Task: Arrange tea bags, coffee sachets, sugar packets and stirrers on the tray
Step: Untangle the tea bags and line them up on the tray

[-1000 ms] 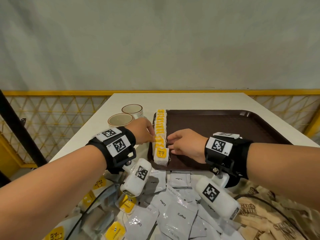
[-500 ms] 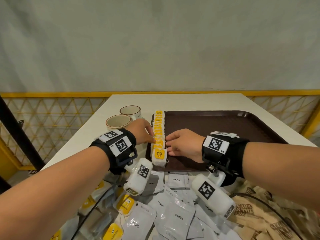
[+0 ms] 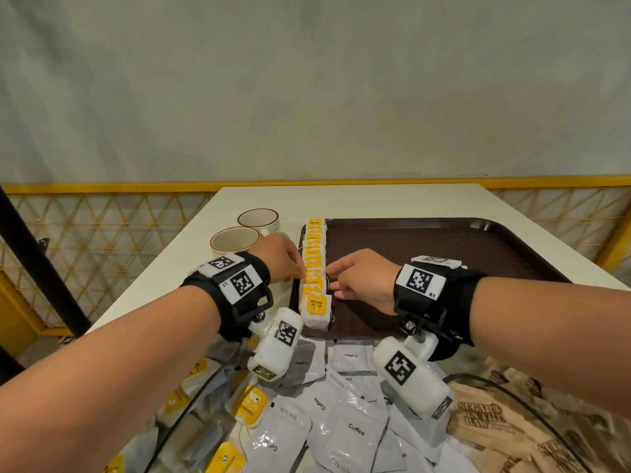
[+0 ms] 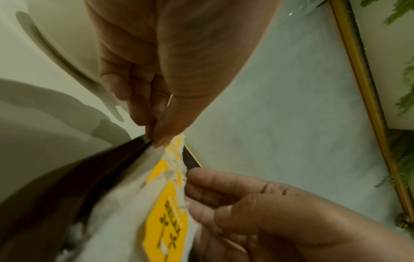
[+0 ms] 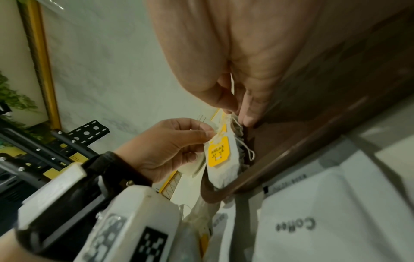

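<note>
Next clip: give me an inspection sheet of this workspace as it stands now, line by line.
Surface: white table, brown tray on it.
Job's things: tea bags in an overlapping row along the tray's left edge; coffee sachets, sugar packets and loose tea bags heaped off the tray; stirrers: nothing seen.
Clutter: two cups left of the tray.
Grippers: left hand and right hand flank the row, fingertips at it.
Cables: black cable across the sugar packets.
Surroundings: yellow lattice railing, grey wall.

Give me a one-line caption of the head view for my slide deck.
Both hands, left hand and right hand, straighten a row of tea bags along the brown tray.
</note>
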A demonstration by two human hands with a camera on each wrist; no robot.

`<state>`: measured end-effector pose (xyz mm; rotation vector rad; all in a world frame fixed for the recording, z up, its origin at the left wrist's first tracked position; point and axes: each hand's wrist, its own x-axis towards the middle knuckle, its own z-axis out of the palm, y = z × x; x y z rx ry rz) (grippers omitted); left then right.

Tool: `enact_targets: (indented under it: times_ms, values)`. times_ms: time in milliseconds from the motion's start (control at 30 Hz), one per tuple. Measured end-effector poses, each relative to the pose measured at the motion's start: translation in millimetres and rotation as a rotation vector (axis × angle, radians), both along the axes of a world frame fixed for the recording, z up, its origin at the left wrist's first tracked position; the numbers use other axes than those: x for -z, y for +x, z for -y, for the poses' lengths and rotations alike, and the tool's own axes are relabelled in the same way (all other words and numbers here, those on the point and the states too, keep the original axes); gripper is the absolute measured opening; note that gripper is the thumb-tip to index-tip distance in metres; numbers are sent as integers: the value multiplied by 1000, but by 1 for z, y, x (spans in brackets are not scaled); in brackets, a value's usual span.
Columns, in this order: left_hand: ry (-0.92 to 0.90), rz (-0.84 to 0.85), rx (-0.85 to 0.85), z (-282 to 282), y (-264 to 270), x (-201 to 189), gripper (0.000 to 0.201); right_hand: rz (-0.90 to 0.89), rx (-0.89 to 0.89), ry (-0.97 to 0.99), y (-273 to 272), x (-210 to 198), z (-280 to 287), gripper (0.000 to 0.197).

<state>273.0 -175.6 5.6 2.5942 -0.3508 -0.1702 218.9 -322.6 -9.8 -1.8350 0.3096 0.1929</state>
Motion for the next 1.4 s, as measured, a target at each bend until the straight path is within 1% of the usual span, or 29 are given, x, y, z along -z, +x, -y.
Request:
enact_targets:
  times_ms: [67, 133, 233, 300, 400, 467, 567, 633, 700, 733, 767, 800, 900, 1033, 1133, 1233, 1300, 1333, 1400]
  values:
    - [-9, 18, -15, 1, 2, 0, 7, 22, -9, -45, 3, -3, 3, 35]
    - [-43, 26, -37, 1, 5, 1, 13, 30, -36, -79, 6, -6, 4, 38]
    - [-115, 13, -40, 3, 8, 2, 32, 44, -30, -117, 11, -7, 0, 39]
    - [-152, 1, -42, 6, 8, 2, 41, 54, -66, -167, 14, -8, -5, 37]
    - [-146, -18, -26, 11, 5, 2, 48, 25, -162, -290, 20, -7, -10, 40]
    - [-115, -24, -6, 12, 3, 1, 50, 4, -191, -310, 28, -2, -9, 41]
    - [-133, -32, 7, 7, 0, -3, 47, 11, -216, -322, 27, -4, -5, 43]
    - [-175, -36, 6, 0, -4, -7, 41, 8, -208, -262, 14, -9, -3, 42]
    - [-223, -60, 14, -9, -10, -10, 28, 2, -178, -188, -2, -14, -1, 31]
    - [-223, -69, 28, -13, -14, -11, 18, -2, -157, -143, -9, -13, 1, 21]
    - [-202, -76, 46, -16, -18, -11, 9, -16, -143, -102, -16, -11, 3, 15]
    - [-167, -80, 68, -19, -21, -10, 8, -32, -143, -65, -21, -9, 3, 18]
    - [-80, -74, 113, -21, -28, -6, 11, -60, -181, -63, -31, -5, 1, 24]
    - [-78, -61, 107, -17, -32, -4, 4, -1, -166, -120, -28, -5, -3, 26]
    - [-79, -62, 98, -18, -31, -4, 6, 20, -184, -112, -27, -7, -6, 26]
    - [-79, -48, 73, -19, -29, -5, 10, 29, -198, -139, -25, -6, -9, 24]
    - [-52, -48, 71, -20, -30, -7, 20, 56, -200, -166, -23, -5, -10, 24]
    - [-24, -56, 79, -20, -30, -7, 24, 70, -198, -173, -22, -5, -10, 24]
    - [56, -78, 111, -20, -32, -6, 25, 88, -192, -171, -20, -3, -9, 25]
